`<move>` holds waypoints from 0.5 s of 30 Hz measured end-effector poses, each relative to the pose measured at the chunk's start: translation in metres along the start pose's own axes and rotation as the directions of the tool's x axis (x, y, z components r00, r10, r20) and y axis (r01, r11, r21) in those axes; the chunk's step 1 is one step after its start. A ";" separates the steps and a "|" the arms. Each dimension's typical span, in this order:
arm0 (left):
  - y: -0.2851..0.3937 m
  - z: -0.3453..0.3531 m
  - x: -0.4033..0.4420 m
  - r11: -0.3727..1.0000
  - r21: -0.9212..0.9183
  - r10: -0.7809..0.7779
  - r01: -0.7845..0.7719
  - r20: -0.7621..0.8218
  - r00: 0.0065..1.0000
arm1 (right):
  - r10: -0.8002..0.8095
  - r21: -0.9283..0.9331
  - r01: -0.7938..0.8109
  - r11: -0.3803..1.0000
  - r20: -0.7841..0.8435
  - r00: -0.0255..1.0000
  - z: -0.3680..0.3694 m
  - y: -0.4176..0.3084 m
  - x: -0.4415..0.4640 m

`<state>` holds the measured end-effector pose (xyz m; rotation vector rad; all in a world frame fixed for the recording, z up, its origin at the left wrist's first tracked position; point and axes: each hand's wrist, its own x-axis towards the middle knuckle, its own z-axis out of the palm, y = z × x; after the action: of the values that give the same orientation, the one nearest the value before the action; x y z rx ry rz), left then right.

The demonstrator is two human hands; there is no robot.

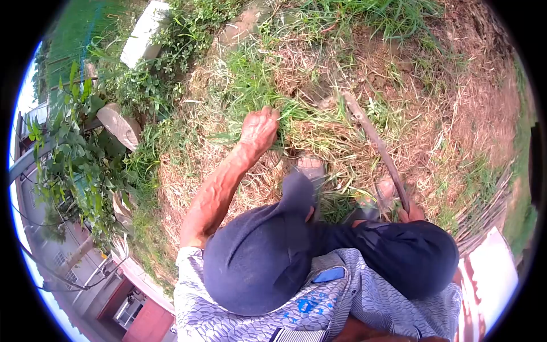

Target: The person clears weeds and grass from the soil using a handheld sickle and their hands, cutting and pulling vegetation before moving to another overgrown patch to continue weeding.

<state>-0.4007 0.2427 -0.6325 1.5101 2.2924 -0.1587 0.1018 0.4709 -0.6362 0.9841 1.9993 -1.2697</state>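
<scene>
Here | we hold our left hand [260, 128], the nearer one, curled on green grass [253, 85] reaching ahead of its knuckles | our right hand [412, 212] grips the wooden stick [373, 137], long axis slanting forward-left

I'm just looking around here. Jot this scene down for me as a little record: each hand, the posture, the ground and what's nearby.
Left hand: the hand is at a tuft of green grass, fingers curled; their grip is partly hidden
Right hand: the hand holds the near end of a brown stick
Posture: low, knees bent
Ground: dry straw mixed with green growth
Nearby: white block, upper left; leafy plants, left
</scene>
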 end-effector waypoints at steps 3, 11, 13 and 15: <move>-0.002 0.004 -0.028 0.991 -0.113 -0.067 0.071 0.044 0.997 | 0.018 0.091 -0.006 0.996 -0.132 0.991 -0.030 -0.072 -0.001; -0.024 -0.011 -0.026 0.991 0.009 -0.136 0.136 0.128 0.982 | 0.087 -0.009 -0.088 0.996 -0.070 0.994 -0.030 -0.189 0.122; -0.015 -0.017 -0.010 0.997 0.067 -0.030 0.040 -0.149 0.988 | 0.068 -0.180 -0.066 0.981 0.004 0.998 -0.010 -0.113 0.072; -0.016 -0.017 0.006 0.995 0.091 -0.043 0.046 -0.039 0.998 | 0.065 0.111 -0.063 0.992 -0.011 0.998 -0.012 -0.074 0.041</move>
<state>-0.4214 0.2461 -0.6211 1.5186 2.3792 -0.2532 0.0169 0.4730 -0.6264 1.1037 1.9095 -1.3538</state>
